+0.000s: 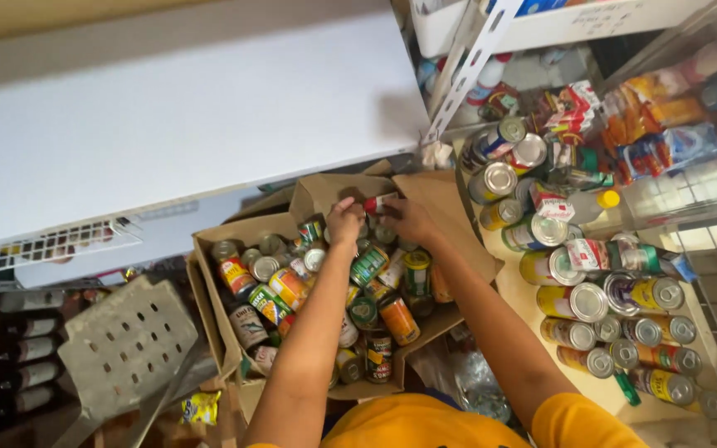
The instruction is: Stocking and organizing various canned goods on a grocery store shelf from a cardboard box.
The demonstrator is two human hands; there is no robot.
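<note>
While I look straight down past the orange shirt [425, 423], both forearms reach forward into a brown cardboard box [209, 249] with its flaps open. Box is packed with tins lying at all angles: green, orange, red and yellow labels, some showing bare silver ends. At its far edge the left hand [343, 222] and right hand [408, 220] meet on a small can with a red and white label [379, 203], raised just above the pile. Fingers of both hands are curled onto it; how firmly, I cannot tell. To my right, a pale shelf [524, 307] carries rows of tins [591, 303] on their sides, lids facing up at me, with bright packets behind. To my left, a grey perforated panel [126, 348]. Beyond the box, a broad white shelf board [192, 116] fills the far view.
</note>
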